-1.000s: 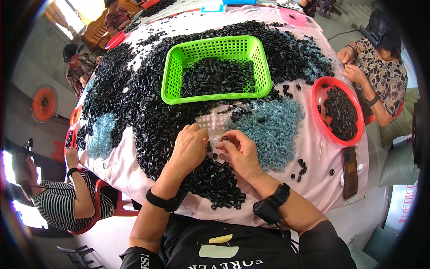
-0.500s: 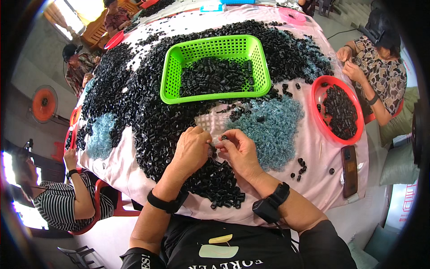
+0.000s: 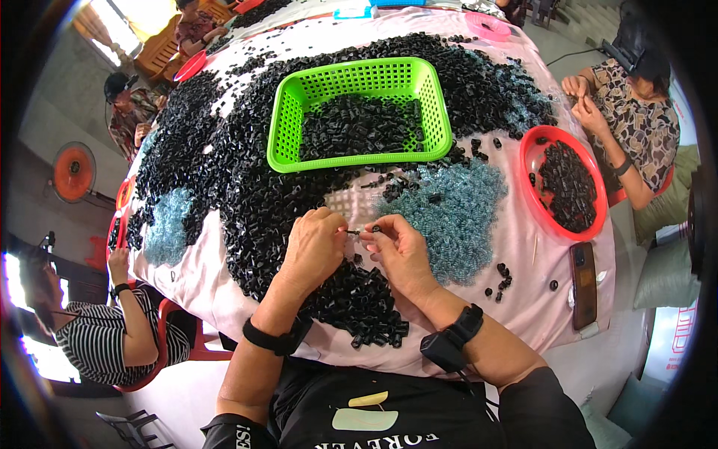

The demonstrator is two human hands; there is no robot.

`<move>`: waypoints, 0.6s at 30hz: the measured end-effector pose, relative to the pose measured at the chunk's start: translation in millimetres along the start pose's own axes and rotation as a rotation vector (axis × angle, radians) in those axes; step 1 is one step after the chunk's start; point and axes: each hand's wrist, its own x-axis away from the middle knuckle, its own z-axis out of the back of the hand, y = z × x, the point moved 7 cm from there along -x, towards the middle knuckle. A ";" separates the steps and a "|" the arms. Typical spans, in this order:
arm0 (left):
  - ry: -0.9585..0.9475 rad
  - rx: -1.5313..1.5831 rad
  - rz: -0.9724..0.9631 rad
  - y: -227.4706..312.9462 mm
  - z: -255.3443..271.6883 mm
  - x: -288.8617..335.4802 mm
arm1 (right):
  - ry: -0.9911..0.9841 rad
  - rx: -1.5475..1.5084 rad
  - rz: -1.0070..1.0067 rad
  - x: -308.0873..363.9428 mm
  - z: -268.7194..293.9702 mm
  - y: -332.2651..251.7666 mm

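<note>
My left hand (image 3: 314,243) and my right hand (image 3: 404,251) meet over the table with fingers closed. A thin dark small part (image 3: 353,232) runs between their fingertips, its left end pinched in my left hand. The fingers of my right hand grip a small black plastic piece (image 3: 376,229), partly hidden. Below and left of my hands spreads a heap of small black plastic parts (image 3: 359,303). Close to my right hand lies a pile of shiny, bluish coil-like pieces (image 3: 460,217), too small to make out singly.
Beyond my hands stands a green basket (image 3: 359,159) holding black parts. To the right are a red basin (image 3: 529,194) with black parts and a phone (image 3: 584,284). Another person (image 3: 636,112) works at the right; others sit along the left. A fan (image 3: 73,173) stands at left.
My fingertips have parted slightly, and the thin dark part now shows between them. My left hand has shifted a little to the left.
</note>
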 end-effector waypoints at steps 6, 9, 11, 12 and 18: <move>-0.016 0.055 0.049 -5.7 3.3 -3.4 | 0.004 0.012 -0.021 0.1 0.3 0.0; 0.040 0.046 0.065 -10.6 7.7 -5.8 | 0.005 0.024 -0.014 0.3 0.9 -0.5; 0.044 0.037 0.067 -13.0 7.4 -8.8 | 0.013 0.028 -0.020 0.3 1.9 -0.3; 0.045 0.035 0.068 -14.4 7.0 -10.9 | 0.018 0.029 -0.025 0.5 1.6 -0.7; 0.180 -0.019 0.111 -24.1 15.6 -9.9 | 0.015 0.033 -0.028 1.9 -0.8 -6.0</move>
